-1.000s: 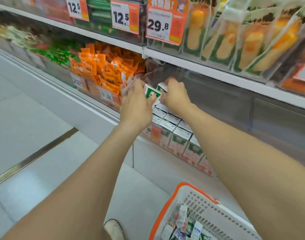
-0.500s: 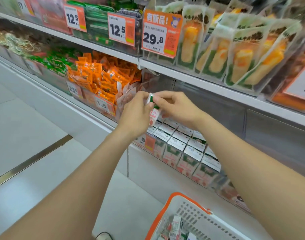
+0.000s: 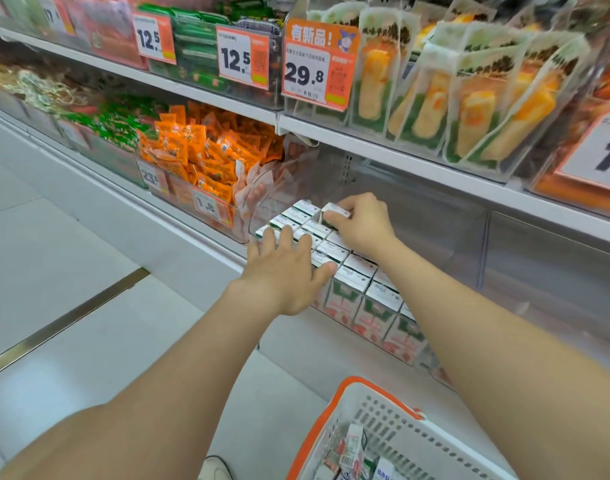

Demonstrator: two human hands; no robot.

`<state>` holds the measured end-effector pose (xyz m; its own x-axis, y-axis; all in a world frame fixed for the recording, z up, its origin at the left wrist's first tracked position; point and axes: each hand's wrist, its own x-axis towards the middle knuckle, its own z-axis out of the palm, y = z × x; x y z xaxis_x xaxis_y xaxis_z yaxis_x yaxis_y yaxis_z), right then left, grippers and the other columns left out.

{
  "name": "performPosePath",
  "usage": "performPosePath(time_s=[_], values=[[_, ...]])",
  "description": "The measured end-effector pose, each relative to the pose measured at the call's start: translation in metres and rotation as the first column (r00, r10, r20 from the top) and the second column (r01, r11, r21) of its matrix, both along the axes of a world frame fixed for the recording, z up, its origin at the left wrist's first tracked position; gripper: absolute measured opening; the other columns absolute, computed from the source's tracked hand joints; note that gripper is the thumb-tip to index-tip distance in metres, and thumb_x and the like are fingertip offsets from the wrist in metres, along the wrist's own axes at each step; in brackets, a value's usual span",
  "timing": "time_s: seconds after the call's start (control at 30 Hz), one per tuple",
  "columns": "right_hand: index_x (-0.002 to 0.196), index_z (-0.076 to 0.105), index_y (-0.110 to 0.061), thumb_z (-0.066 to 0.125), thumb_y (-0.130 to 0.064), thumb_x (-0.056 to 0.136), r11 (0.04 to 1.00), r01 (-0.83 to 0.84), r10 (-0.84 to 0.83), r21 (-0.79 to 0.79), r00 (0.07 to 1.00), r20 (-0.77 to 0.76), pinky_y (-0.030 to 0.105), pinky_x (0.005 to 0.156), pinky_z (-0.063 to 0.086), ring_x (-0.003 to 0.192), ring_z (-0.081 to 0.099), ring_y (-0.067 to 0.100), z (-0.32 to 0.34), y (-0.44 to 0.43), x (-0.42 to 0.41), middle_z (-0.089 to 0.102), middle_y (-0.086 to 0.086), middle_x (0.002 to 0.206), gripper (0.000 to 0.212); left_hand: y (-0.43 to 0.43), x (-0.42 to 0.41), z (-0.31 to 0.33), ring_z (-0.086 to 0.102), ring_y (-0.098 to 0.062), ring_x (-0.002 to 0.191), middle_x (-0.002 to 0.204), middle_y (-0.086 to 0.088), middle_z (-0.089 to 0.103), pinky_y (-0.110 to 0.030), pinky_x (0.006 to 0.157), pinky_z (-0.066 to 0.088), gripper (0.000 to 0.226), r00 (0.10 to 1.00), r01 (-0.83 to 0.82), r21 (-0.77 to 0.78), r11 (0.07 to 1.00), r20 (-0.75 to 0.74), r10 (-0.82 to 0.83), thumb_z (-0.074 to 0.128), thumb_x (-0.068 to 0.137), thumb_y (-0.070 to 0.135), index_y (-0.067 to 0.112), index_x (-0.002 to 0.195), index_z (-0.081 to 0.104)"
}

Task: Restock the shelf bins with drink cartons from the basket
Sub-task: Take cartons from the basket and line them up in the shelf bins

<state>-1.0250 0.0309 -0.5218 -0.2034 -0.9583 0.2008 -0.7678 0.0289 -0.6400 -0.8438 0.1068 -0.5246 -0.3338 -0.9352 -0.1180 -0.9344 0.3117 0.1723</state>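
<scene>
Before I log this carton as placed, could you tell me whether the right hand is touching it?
Touching. The head view shows the right hand with fingertips wrapped over the carton at the back of the clear bin, no gap showing.

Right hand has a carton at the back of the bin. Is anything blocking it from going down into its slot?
Nothing visible blocks it. The right hand holds the carton at the far end of the rows of cartons in the clear bin; the left hand rests flat on nearer cartons, clear of it.
</scene>
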Motion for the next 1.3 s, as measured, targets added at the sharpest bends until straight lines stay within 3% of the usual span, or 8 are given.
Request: performPosePath(time_s=[0.27, 0.4, 0.53, 0.67, 0.83, 0.93, 1.07, 1.3], values=[[0.094, 0.064, -0.005, 0.045, -0.027, 0.105, 0.964, -0.136, 0.164, 0.228, 0.981, -0.107, 0.038, 0.084, 0.05, 0.097, 0.061, 0.037, 0.002, -0.001, 0.005, 0.068, 0.012, 0.092, 0.031, 0.007, -0.003, 0.006, 0.036, -0.039, 0.141, 0.15, -0.014, 0.044, -0.058, 0.112, 0.035, 0.066, 0.997, 0.033, -0.15, 0.988, 0.067, -0.023, 0.023, 0.105, 0.066, 0.021, 0.148, 0.042], [0.139, 0.06, -0.008, 0.045, -0.018, 0.103, 0.989, -0.131, 0.14, 0.062, 0.972, -0.187, 0.038, 0.104, 0.047, 0.127, 0.057, 0.035, 0.014, 0.038, 0.003, 0.068, 0.015, 0.129, 0.04, 0.018, -0.007, 0.016, 0.051, -0.036, 0.122, 0.128, -0.01, 0.061, -0.049, 0.098, 0.043, 0.045, 1.0, 0.029, -0.293, 0.956, 0.012, -0.027, 0.041, 0.105, 0.05, 0.018, 0.134, 0.057], [0.108, 0.073, -0.018, 0.043, -0.02, 0.089, 0.954, -0.134, 0.087, -0.266, 0.979, -0.183, 0.038, 0.078, 0.057, 0.081, 0.068, 0.025, 0.023, 0.122, 0.004, 0.074, -0.001, 0.081, 0.036, 0.045, -0.019, 0.025, 0.055, -0.033, 0.106, 0.107, -0.008, 0.066, -0.041, 0.08, 0.046, 0.025, 0.985, 0.009, -0.393, 0.919, -0.153, -0.074, 0.053, 0.098, 0.034, 0.015, 0.107, 0.066], [0.081, 0.067, -0.02, 0.044, -0.023, 0.081, 0.916, -0.239, 0.165, -0.322, 0.956, -0.241, 0.038, 0.053, 0.047, 0.053, 0.053, 0.026, 0.014, 0.224, -0.003, 0.056, -0.004, 0.055, 0.023, 0.089, -0.033, 0.017, 0.066, -0.033, 0.085, 0.083, -0.002, 0.064, -0.038, 0.067, 0.055, 0.02, 0.961, 0.148, -0.15, 0.977, -0.21, -0.178, 0.052, 0.082, 0.041, 0.023, 0.083, 0.06], [0.074, 0.06, -0.023, 0.04, -0.029, 0.081, 0.946, -0.318, 0.317, 0.063, 0.861, -0.397, 0.033, 0.05, 0.047, 0.053, 0.052, 0.026, -0.05, 0.296, -0.031, 0.061, 0.001, 0.06, 0.022, 0.129, -0.063, -0.041, 0.063, -0.031, 0.085, 0.079, 0.0, 0.056, -0.048, 0.077, 0.058, 0.017, 0.866, 0.447, 0.299, 0.843, 0.094, -0.492, 0.052, 0.099, 0.018, 0.018, 0.083, 0.057], [0.097, 0.068, -0.02, 0.049, -0.022, 0.091, 0.86, -0.275, 0.465, 0.429, 0.767, -0.442, 0.03, 0.055, 0.039, 0.072, 0.056, 0.03, -0.092, 0.317, -0.055, 0.064, 0.006, 0.079, 0.02, 0.143, -0.082, -0.084, 0.06, -0.025, 0.1, 0.107, 0.0, 0.062, -0.043, 0.091, 0.054, 0.029, 0.792, 0.457, 0.473, 0.753, 0.17, -0.587, 0.048, 0.104, 0.011, 0.021, 0.126, 0.064], [0.1, 0.07, -0.01, 0.051, -0.014, 0.091, 0.729, -0.19, 0.543, 0.658, 0.746, -0.386, 0.043, 0.069, 0.06, 0.081, 0.065, 0.033, -0.148, 0.336, -0.079, 0.067, 0.013, 0.092, 0.021, 0.16, -0.097, -0.127, 0.06, -0.03, 0.117, 0.139, -0.009, 0.057, -0.041, 0.087, 0.051, 0.041, 0.732, 0.435, 0.54, 0.72, 0.253, -0.632, 0.046, 0.106, 0.006, 0.019, 0.144, 0.056], [0.08, 0.048, -0.011, 0.055, 0.002, 0.095, 0.564, -0.162, 0.693, 0.81, 0.627, -0.357, 0.036, 0.06, 0.048, 0.063, 0.049, 0.025, -0.223, 0.353, -0.088, 0.042, 0.002, 0.069, 0.022, 0.153, -0.098, -0.202, 0.063, -0.025, 0.08, 0.114, -0.011, 0.066, -0.037, 0.067, 0.053, 0.037, 0.745, 0.396, 0.52, 0.757, 0.299, -0.596, 0.049, 0.095, -0.006, 0.01, 0.121, 0.07]])
